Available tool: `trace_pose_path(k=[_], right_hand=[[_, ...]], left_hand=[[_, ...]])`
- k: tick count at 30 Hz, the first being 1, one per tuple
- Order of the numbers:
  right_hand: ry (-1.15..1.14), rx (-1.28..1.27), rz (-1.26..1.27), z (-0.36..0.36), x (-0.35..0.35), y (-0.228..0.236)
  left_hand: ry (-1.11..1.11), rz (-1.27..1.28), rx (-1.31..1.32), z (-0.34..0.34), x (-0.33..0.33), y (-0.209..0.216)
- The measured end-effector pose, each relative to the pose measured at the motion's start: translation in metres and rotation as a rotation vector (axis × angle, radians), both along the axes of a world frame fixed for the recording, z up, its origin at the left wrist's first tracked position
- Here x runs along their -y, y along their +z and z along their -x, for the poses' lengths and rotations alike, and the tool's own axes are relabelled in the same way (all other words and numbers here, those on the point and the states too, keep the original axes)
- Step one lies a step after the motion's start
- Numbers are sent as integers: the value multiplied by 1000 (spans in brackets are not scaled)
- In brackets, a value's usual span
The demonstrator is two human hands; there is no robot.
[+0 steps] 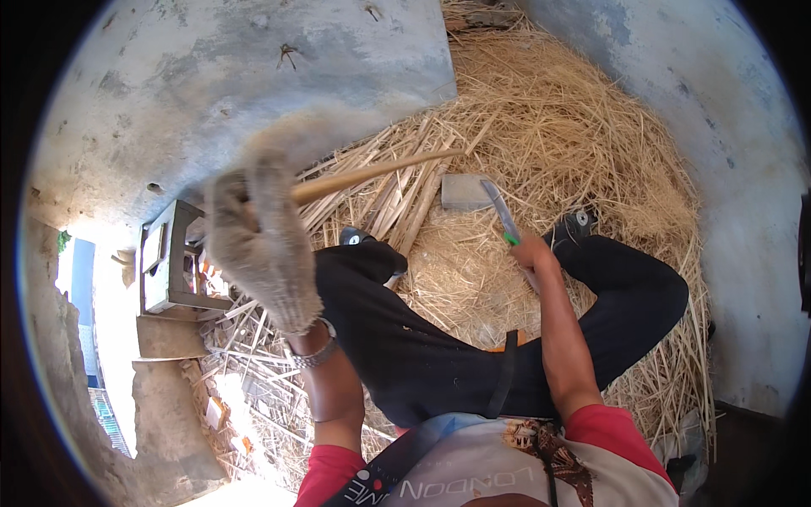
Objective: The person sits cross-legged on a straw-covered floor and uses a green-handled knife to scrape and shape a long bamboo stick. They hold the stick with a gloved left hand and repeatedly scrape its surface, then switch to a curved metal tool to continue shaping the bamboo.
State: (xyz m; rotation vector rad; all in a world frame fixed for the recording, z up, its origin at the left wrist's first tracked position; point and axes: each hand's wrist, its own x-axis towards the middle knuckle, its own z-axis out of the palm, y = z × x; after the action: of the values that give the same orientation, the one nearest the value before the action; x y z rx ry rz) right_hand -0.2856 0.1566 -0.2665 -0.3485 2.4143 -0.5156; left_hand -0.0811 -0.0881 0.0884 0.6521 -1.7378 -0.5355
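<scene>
My left hand [266, 245], in a worn grey work glove, is raised at the left with its fingers closed round a tapered bamboo stick [372, 176]. The stick points right, its thin end above the straw-coloured shavings. Low between my knees, my bare right hand [530, 252] grips a knife [497, 203] with a slightly curved blade and a green band by the handle. Its blade slants up and left, the tip overlapping the right edge of a flat grey block [463, 192] in this view. Blade and stick are apart. My fingers hide most of the knife's handle.
Shavings [549, 93] heap up ahead and to the right. Split bamboo strips [410, 198] lie beside my left shoe [359, 238]. Left of my glove stands a wooden box-like frame [173, 266]. Worn blue-grey walls [253, 76] close in ahead and on the right [726, 186].
</scene>
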Motion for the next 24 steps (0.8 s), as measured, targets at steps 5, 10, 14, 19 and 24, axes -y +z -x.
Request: trace_pose_path(k=[5, 10, 14, 19, 24], right_hand=[[-277, 79, 643, -45, -13, 157], [-186, 44, 985, -128, -16, 226], [122, -26, 1054, -175, 9, 233], [167, -211, 1105, -194, 21, 251], [263, -530, 873, -186, 29, 218]], left_hand=[[-237, -24, 140, -29, -48, -38], [-643, -464, -50, -51, -78, -34], [-554, -504, -76, -60, -94, -46], [-555, -530, -108, -73, -89, -59], [-541, -450, -93, -80, -89, -63]])
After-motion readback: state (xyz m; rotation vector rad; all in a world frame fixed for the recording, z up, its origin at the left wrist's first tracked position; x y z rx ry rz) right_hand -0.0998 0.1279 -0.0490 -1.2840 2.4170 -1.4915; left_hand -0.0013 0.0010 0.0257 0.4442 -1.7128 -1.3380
